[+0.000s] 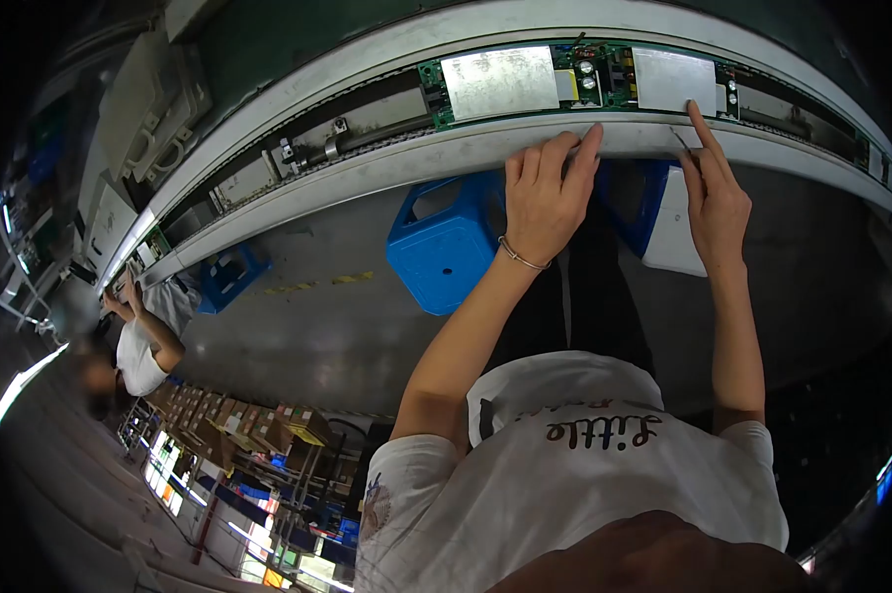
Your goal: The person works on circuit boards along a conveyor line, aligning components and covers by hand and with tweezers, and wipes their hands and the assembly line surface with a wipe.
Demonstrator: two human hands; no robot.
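Observation:
Two green circuit boards, each under a pale metal plate, lie on the conveyor line: the left plate (500,83) and the right plate (675,81). My left hand (550,188) rests at the conveyor's near rail (446,151), just below the left board, fingers spread and holding nothing. At the right board, my right hand (715,193) has its index finger extended to the lower edge of the right plate. A thin, dark, pointed tool (679,138) sticks out from between its thumb and other fingers.
Below the rail stand a blue stool (448,247) and a blue-and-white stool (671,222). Another blue stool (230,277) is farther left. A co-worker (144,346) has both hands at the conveyor's far left. Shelves with boxes (253,425) stand at lower left.

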